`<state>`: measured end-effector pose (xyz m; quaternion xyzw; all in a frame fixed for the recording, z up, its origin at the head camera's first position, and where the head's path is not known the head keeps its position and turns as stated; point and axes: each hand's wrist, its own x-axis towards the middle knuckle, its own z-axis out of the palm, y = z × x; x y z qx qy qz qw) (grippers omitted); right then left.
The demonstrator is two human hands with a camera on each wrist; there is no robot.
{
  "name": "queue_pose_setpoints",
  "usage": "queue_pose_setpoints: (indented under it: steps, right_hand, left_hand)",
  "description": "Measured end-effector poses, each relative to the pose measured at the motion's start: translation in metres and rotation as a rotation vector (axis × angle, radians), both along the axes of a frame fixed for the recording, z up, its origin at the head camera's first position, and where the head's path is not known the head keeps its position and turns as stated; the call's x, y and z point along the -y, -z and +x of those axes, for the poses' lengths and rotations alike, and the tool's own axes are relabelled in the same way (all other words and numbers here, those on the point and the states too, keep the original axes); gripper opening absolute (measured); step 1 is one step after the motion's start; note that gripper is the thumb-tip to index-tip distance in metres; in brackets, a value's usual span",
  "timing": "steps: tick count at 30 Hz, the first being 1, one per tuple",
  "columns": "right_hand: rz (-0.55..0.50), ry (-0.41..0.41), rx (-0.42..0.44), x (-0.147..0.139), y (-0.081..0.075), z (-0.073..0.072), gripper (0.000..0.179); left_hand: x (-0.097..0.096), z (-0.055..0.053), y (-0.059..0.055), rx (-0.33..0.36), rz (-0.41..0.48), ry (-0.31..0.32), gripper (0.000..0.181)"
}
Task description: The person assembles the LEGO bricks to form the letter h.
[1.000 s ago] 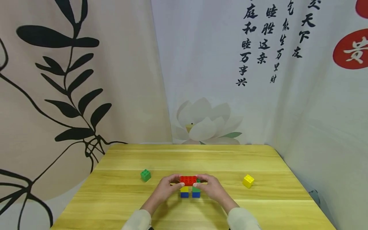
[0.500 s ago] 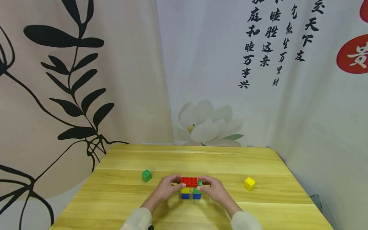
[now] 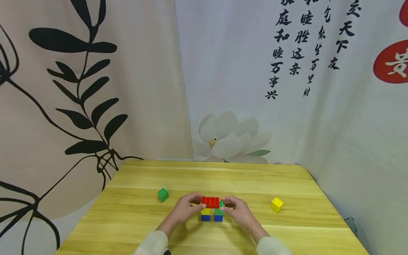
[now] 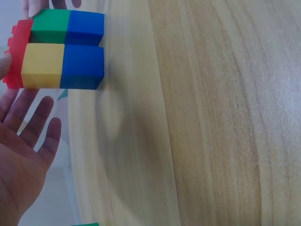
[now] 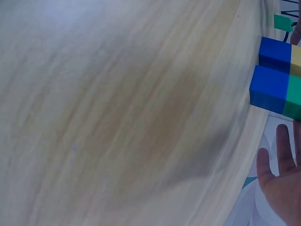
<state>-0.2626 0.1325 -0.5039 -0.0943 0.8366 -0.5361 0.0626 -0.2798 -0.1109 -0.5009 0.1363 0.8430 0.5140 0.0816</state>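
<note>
A red brick [image 3: 210, 202] bridges two small columns of bricks in the head view. Its left column is a yellow brick [image 4: 43, 66] over a blue brick [image 4: 83, 67]; the right one is a green brick [image 5: 293, 96] over another blue brick [image 5: 269, 90]. My left hand [image 3: 185, 208] pinches the red brick's left end, its other fingers spread. My right hand [image 3: 236, 210] is at the right end, thumb and forefinger beside the green brick's outer edge. Whether they grip it is unclear. The frames do not settle whether the blue bricks touch the table.
On the wooden table [image 3: 127, 226], a loose green brick [image 3: 163, 194] lies to the left and a loose yellow brick [image 3: 277, 205] to the right. Printed curtains [image 3: 153, 88] hang behind the far edge.
My right thumb and forefinger have moved slightly right, off the red brick's end, exposing a green stud beside it. My left hand keeps its hold. The head view has shifted a little.
</note>
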Motion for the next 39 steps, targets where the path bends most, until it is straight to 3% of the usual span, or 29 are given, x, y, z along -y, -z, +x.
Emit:
queue_pose_setpoints:
  steps: [9,16,29,39]
  right_hand:
    - [0.038,-0.003,-0.010,-0.001,0.002,0.000,0.041]
    - [0.054,-0.020,-0.009,-0.001,0.000,0.001,0.041]
    - [0.079,-0.026,-0.010,-0.001,-0.002,0.002,0.042]
    - [0.093,-0.022,-0.008,-0.001,-0.001,0.001,0.043]
  left_hand:
    - [0.006,-0.002,0.002,-0.022,-0.015,0.023,0.055]
    - [0.022,0.001,-0.005,-0.024,-0.007,0.020,0.054]
    - [0.056,-0.005,-0.015,-0.046,0.028,-0.181,0.043]
    - [0.095,-0.017,-0.026,-0.060,0.084,-0.288,0.053]
